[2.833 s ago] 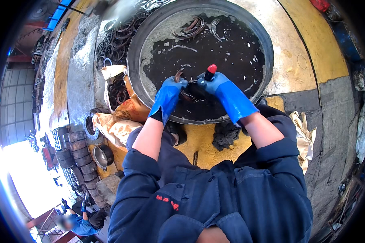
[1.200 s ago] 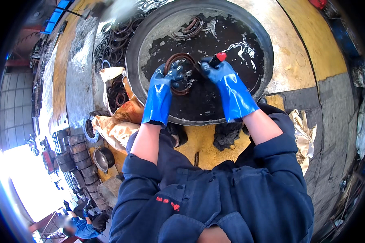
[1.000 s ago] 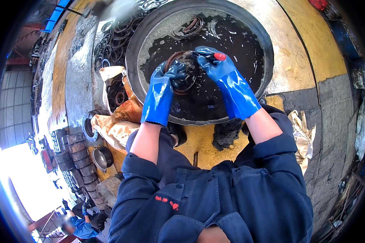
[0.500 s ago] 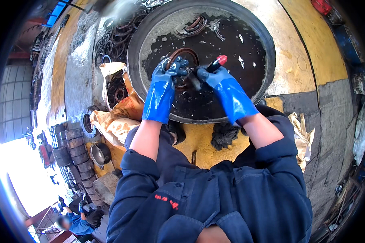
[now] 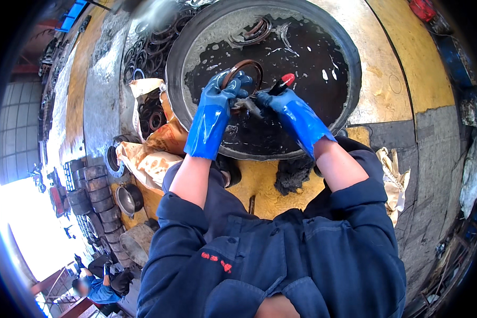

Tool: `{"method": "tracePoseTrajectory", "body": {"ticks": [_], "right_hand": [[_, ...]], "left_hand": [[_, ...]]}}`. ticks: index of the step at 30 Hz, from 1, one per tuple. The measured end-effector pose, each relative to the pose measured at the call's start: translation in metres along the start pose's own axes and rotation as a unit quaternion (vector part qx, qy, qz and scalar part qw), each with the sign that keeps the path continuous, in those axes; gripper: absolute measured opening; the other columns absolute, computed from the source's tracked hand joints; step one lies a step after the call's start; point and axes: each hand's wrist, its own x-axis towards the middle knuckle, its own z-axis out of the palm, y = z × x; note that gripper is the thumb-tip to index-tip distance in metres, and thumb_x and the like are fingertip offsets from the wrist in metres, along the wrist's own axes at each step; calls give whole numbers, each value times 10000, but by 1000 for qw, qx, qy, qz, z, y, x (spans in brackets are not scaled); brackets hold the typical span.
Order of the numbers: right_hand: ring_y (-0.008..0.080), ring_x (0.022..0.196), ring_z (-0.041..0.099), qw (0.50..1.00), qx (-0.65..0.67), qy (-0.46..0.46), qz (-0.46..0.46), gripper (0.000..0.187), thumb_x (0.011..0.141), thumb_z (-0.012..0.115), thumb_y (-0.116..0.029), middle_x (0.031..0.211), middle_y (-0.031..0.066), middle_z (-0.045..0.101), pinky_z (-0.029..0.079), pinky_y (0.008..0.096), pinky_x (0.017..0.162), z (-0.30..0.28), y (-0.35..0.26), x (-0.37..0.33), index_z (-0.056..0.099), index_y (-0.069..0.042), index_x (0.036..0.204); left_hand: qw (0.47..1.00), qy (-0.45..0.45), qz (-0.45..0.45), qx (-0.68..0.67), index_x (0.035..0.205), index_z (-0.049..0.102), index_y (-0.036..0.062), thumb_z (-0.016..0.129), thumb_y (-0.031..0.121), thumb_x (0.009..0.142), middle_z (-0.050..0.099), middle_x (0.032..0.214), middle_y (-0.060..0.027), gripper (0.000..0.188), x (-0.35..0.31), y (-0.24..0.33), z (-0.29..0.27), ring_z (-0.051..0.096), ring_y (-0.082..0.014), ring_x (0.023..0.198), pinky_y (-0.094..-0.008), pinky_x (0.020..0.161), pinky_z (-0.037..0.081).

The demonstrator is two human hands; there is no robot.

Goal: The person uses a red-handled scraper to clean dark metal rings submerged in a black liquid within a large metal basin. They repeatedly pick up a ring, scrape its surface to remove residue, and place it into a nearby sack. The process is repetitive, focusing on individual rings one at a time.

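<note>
Over a wide round basin of dark liquid, my left hand, in a long blue rubber glove, grips a wet reddish-brown ring like a rubber seal. My right hand, gloved alike, is closed around a brush with a black handle and a red end. The brush's working end is blurred and lies against or very near the ring's lower side, between my hands. More brown rings and a curved ring piece rest in the basin's far part.
Left of the basin sit an open sack of dark rings and a heap of black rings. Beyond stand stacked cylinders and a metal pot. A dark clump lies by the basin's near edge. Another person is at lower left.
The ring has turned and tilted up in my left hand, showing more above the fingers. My right hand has shifted slightly with the brush. White foam on the liquid has drifted.
</note>
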Motion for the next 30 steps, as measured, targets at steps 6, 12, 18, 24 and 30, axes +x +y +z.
{"method": "tracePoseTrajectory", "body": {"ticks": [6,12,18,24,30], "right_hand": [[173,827,693,999,-2,49,-18,300,884,736,-303,919,100,750,541,327,805,-12,-10,-14,746,-37,1021],[157,878,663,997,-29,70,-32,507,878,752,-510,940,85,739,511,338,830,-26,-10,-25,734,-49,1088],[153,880,655,998,-9,-16,-53,473,875,768,-470,950,79,740,509,335,840,-28,-26,-30,733,-65,1115],[306,979,710,863,-479,81,-140,302,889,701,-355,1069,112,740,551,413,869,-24,-77,-64,740,-171,1125],[321,918,701,753,-611,76,-233,234,801,724,-229,973,81,719,556,437,775,-15,-43,-37,720,-178,1029]], "left_hand": [[999,29,21,28,1266,632,44,635,173,988,733,1145,-128,307,5,-16,-18,725,-189,911,-219,630,483],[964,-14,-17,-266,1350,587,104,629,230,991,638,1341,-138,383,25,-18,-52,684,-271,1078,-346,772,568],[984,4,-85,-156,1336,589,108,626,208,995,653,1315,-112,357,18,-6,-37,642,-324,1170,-415,844,571],[764,106,318,551,1289,627,69,842,294,689,655,1278,-173,676,12,1,-19,634,-342,1179,-423,1031,492],[767,-123,359,517,1232,676,107,769,117,770,720,1117,-120,472,10,-21,-10,703,-286,1033,-375,877,570]]}}
